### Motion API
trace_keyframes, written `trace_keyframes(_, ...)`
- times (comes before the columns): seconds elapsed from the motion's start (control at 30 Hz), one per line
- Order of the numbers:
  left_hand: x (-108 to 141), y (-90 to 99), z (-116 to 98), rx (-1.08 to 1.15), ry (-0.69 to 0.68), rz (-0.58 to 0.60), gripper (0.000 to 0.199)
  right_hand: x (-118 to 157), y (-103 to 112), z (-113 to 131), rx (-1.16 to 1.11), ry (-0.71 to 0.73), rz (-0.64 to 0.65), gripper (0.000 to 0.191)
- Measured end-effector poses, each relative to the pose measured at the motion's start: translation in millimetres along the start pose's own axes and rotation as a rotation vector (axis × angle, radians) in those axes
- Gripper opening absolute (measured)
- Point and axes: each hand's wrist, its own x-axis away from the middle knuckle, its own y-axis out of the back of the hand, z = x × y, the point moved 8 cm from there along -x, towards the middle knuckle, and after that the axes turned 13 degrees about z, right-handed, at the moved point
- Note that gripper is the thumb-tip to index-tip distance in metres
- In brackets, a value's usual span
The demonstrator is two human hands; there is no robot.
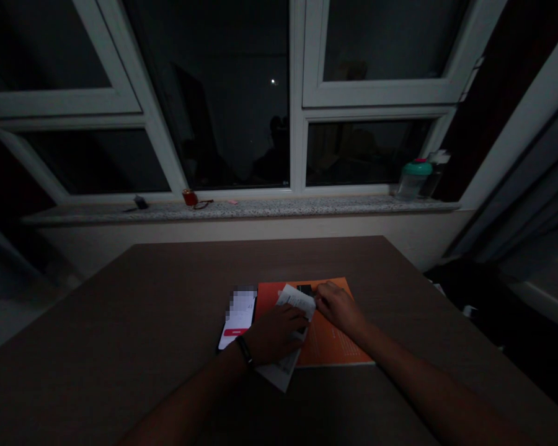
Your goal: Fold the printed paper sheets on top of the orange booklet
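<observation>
An orange book (339, 337) lies on the brown table with a strip of printed white paper (294, 298) slanting across it. My left hand (279, 334), with a dark band at the wrist, rests flat over the paper, fingers stretched out. The paper's lower end sticks out past the book's near edge. My right hand (339, 306) is on the book's upper right part, fingers curled together beside the paper's edge; what they pinch, if anything, is hidden. A small black patch (305, 289) shows between the paper and my right fingers. Left of the book lies a lit phone (237, 317).
The brown table (167, 291) reaches to the wall below a window. On the speckled sill (260, 207) stand a small red jar (189, 197), a dark little object (140, 202) and a green-lidded clear bottle (413, 178). A curtain hangs at the right. The room is dim.
</observation>
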Motion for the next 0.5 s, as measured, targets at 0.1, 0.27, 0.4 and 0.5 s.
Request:
trace_keyframes(0.1, 0.0, -1.8, 1.0, -0.013, 0.01, -0.004, 0.035, 2.5, 2.7, 3.4, -0.044, 0.019, -0.009, 0.014)
trace_keyframes(0.27, 0.3, -2.6, 1.3, -0.015, 0.002, -0.011, 0.032, 10.9, -3.4, 27.6, -0.132, 0.227, 0.099, 0.015)
trace_keyframes(0.4, -0.2, -1.7, 0.9, -0.014, -0.011, -0.013, 0.025, 15.1, -10.8, 35.2, -0.154, 0.276, 0.168, 0.017)
trace_keyframes(0.5, -0.7, -2.4, 0.6, -0.013, -0.025, -0.015, 0.024, 10.7, -9.3, 26.7, -0.133, 0.206, 0.128, 0.019)
